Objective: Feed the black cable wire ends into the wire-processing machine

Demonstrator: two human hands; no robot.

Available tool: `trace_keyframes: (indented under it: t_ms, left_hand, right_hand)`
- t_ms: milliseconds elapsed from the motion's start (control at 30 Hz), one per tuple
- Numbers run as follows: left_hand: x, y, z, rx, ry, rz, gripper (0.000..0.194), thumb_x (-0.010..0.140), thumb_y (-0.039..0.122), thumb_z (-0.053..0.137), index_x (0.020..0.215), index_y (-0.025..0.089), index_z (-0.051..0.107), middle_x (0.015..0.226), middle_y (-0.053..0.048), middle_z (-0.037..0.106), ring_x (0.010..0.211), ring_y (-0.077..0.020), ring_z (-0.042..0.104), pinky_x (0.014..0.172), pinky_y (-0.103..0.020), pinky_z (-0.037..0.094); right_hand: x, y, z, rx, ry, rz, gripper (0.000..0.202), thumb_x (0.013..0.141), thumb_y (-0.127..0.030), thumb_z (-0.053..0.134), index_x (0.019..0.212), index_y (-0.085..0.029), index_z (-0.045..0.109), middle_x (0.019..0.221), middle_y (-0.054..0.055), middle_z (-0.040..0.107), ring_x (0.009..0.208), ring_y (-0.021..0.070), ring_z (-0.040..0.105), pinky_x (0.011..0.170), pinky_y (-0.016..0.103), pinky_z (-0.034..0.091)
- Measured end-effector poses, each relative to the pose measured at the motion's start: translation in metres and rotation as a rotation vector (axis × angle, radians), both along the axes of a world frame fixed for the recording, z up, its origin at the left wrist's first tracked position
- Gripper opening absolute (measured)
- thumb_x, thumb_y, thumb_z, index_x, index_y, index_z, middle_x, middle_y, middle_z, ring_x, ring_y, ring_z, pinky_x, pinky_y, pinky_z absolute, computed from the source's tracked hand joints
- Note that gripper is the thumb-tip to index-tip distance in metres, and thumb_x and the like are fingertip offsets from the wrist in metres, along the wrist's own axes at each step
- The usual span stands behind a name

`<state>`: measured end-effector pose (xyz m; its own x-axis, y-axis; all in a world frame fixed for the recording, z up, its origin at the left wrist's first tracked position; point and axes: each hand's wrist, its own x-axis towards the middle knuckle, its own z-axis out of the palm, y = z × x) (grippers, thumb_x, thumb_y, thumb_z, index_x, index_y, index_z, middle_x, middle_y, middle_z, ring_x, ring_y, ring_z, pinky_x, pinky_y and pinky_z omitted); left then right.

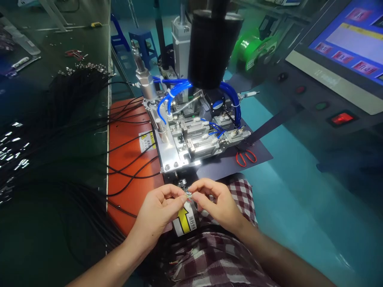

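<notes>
My left hand [166, 203] and my right hand [215, 201] meet in front of the machine, thumbs and forefingers pinched. Between the fingertips are thin wires [188, 195], pale and reddish strands, too small to make out fully. Just beyond the fingertips is a small dark metal fixture [182, 184] at the front of the machine. Below my hands lies a white label with a yellow arrow [184, 219]. The bench-top machine [191, 135] has metal slides, blue air tubes [179, 84] and a black cylinder [214, 48] over it.
Black cables [131, 175] run across the orange base [122, 127] to a large cable bundle [77, 91] on the left table. Red-handled scissors [246, 158] lie on the dark plate at right. A control panel screen [350, 44] stands upper right, near a green spool [251, 48].
</notes>
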<state>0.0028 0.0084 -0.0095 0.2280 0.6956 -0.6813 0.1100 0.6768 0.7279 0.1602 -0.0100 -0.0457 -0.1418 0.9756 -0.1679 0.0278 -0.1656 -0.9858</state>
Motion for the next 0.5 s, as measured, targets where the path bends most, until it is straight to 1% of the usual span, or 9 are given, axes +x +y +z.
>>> trace_keyframes:
  t_ms: [100, 167, 200, 267, 400, 467, 500]
  left_hand:
    - [-0.0001, -0.0009, -0.0001, 0.018, 0.009, 0.002, 0.027, 0.071, 0.040, 0.067, 0.072, 0.017, 0.055, 0.042, 0.011, 0.030, 0.040, -0.0030, 0.020, 0.037, -0.013, 0.018]
    - [-0.0008, -0.0022, -0.0011, 0.035, 0.004, 0.004, 0.025, 0.072, 0.039, 0.067, 0.073, 0.017, 0.054, 0.043, 0.011, 0.030, 0.040, -0.0031, 0.020, 0.036, -0.013, 0.019]
    - [-0.0014, -0.0030, -0.0019, 0.049, -0.007, 0.002, 0.024, 0.073, 0.039, 0.066, 0.074, 0.018, 0.054, 0.043, 0.011, 0.030, 0.039, -0.0031, 0.020, 0.036, -0.013, 0.018]
    - [-0.0029, -0.0042, -0.0042, 0.088, -0.041, -0.015, 0.023, 0.075, 0.039, 0.064, 0.077, 0.019, 0.054, 0.043, 0.011, 0.030, 0.038, -0.0032, 0.020, 0.035, -0.013, 0.018]
    - [-0.0055, -0.0036, -0.0090, 0.173, -0.070, -0.062, 0.020, 0.077, 0.037, 0.062, 0.079, 0.019, 0.054, 0.044, 0.011, 0.027, 0.037, -0.0037, 0.020, 0.034, -0.014, 0.019]
    - [-0.0063, -0.0016, -0.0099, 0.204, -0.058, -0.100, 0.019, 0.078, 0.036, 0.061, 0.077, 0.018, 0.053, 0.046, 0.011, 0.029, 0.038, -0.0042, 0.022, 0.035, -0.015, 0.020]
    - [-0.0068, -0.0003, -0.0098, 0.225, -0.040, -0.137, 0.017, 0.079, 0.035, 0.059, 0.077, 0.018, 0.054, 0.047, 0.010, 0.032, 0.039, -0.0048, 0.024, 0.036, -0.016, 0.021]
  right_hand:
    - [-0.0036, -0.0039, 0.0009, 0.141, -0.169, -0.067, 0.007, 0.081, -0.023, 0.061, 0.079, -0.018, 0.065, 0.068, 0.001, 0.060, 0.058, 0.0135, 0.053, 0.055, 0.026, 0.042]
    - [-0.0056, -0.0052, 0.0024, 0.209, -0.227, -0.084, 0.010, 0.082, -0.020, 0.059, 0.073, -0.018, 0.062, 0.068, 0.002, 0.059, 0.060, 0.0140, 0.052, 0.057, 0.027, 0.041]
    - [-0.0063, -0.0053, 0.0031, 0.217, -0.236, -0.085, 0.011, 0.082, -0.020, 0.058, 0.072, -0.018, 0.061, 0.069, 0.001, 0.059, 0.061, 0.0141, 0.051, 0.058, 0.027, 0.041]
    - [-0.0072, -0.0045, 0.0036, 0.153, -0.195, -0.077, 0.012, 0.082, -0.020, 0.057, 0.070, -0.018, 0.058, 0.067, 0.000, 0.056, 0.060, 0.0132, 0.049, 0.057, 0.026, 0.039]
    - [-0.0073, -0.0012, 0.0005, -0.115, 0.073, -0.007, 0.018, 0.082, -0.029, 0.058, 0.069, -0.017, 0.053, 0.058, -0.004, 0.047, 0.048, 0.0089, 0.039, 0.046, 0.022, 0.032]
    - [-0.0065, 0.0001, -0.0020, -0.188, 0.169, 0.036, 0.021, 0.080, -0.033, 0.060, 0.069, -0.017, 0.053, 0.056, -0.005, 0.045, 0.047, 0.0078, 0.035, 0.044, 0.021, 0.029]
    - [-0.0058, 0.0009, -0.0031, -0.209, 0.193, 0.050, 0.022, 0.079, -0.034, 0.061, 0.069, -0.017, 0.053, 0.056, -0.005, 0.044, 0.047, 0.0076, 0.034, 0.044, 0.021, 0.028]
